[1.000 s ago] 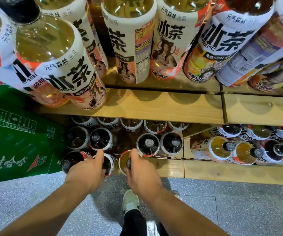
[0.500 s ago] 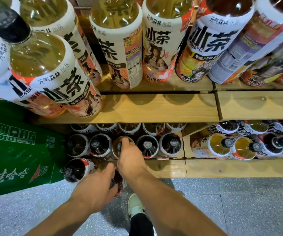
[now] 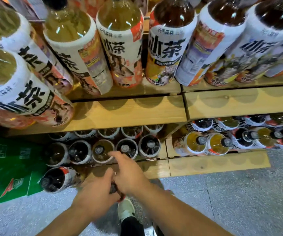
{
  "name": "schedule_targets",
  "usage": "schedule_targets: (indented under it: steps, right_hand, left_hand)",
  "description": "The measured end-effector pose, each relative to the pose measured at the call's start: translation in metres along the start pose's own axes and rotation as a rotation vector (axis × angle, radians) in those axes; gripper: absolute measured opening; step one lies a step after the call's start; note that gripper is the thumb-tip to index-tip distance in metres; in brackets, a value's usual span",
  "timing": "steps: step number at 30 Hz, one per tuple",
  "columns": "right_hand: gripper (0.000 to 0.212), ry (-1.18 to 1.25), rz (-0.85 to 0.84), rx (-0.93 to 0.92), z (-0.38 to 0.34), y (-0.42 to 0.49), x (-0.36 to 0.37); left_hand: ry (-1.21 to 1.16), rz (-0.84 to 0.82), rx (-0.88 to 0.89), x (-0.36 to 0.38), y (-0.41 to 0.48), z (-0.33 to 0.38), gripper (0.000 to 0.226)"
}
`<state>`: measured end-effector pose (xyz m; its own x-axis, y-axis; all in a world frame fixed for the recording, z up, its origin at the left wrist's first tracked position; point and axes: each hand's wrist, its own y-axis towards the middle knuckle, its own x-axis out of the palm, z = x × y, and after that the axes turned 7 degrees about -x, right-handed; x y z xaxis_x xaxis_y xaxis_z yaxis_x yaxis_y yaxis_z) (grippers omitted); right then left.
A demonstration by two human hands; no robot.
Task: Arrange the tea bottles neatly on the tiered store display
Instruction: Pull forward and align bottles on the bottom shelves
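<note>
Large tea bottles with white labels stand on the upper wooden tier (image 3: 128, 113). On the lowest tier, a row of bottles seen from above includes a pale tea bottle (image 3: 101, 150) between dark ones. My right hand (image 3: 128, 172) hovers just in front of it, fingers spread and pointing at it, holding nothing. My left hand (image 3: 96, 193) is closed over the top of a dark tea bottle (image 3: 113, 189), mostly hidden beneath both hands. Another dark bottle (image 3: 55, 179) stands alone at the front left.
Green drink cartons (image 3: 9, 167) are stacked on the floor at the left. More bottles (image 3: 222, 142) fill the lower right section behind a wooden front ledge (image 3: 205, 166). My shoe (image 3: 125, 210) is on the grey speckled floor below my hands.
My right hand set the pale bottle into the lower row, let go and drew back. My left hand shifted right with its dark bottle, next to the right hand.
</note>
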<state>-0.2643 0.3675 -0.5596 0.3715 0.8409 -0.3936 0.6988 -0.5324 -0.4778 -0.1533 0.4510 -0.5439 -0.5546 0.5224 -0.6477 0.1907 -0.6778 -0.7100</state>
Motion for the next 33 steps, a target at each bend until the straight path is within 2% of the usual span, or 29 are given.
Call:
schedule_targets:
  steps: [2, 6, 8, 11, 14, 18, 21, 26, 33]
  right_hand:
    - [0.056, -0.022, -0.041, -0.043, 0.023, -0.026, 0.0]
    - [0.096, -0.087, -0.137, 0.014, 0.072, -0.068, 0.001]
    - [0.101, -0.169, -0.046, 0.074, 0.086, -0.08, 0.001]
    - [0.087, -0.193, 0.134, 0.062, 0.103, -0.089, -0.008]
    - [0.077, -0.159, 0.212, 0.086, 0.12, -0.1, -0.024]
    - [0.049, -0.07, 0.358, 0.161, 0.145, -0.119, -0.047]
    - [0.043, 0.02, 0.471, 0.214, 0.166, -0.139, -0.063]
    - [0.073, 0.051, 0.569, 0.325, 0.198, -0.175, -0.099]
    - [0.091, 0.101, 0.65, 0.436, 0.236, -0.208, -0.142]
  left_hand:
    - [-0.05, -0.01, -0.017, 0.0, 0.001, 0.014, 0.038]
    - [-0.06, 0.005, -0.01, 0.011, 0.005, 0.055, 0.036]
    - [-0.082, -0.002, -0.018, 0.02, 0.006, 0.079, 0.036]
    - [-0.086, -0.018, -0.017, 0.035, 0.011, 0.108, 0.034]
    - [-0.064, -0.011, 0.01, 0.048, 0.019, 0.131, 0.033]
    - [-0.075, -0.07, 0.083, 0.056, 0.028, 0.167, 0.036]
    - [-0.059, -0.056, 0.161, 0.06, 0.03, 0.2, 0.036]
    - [0.012, 0.019, 0.198, 0.065, 0.033, 0.255, 0.035]
    - [0.059, 0.127, 0.231, 0.075, 0.066, 0.312, 0.024]
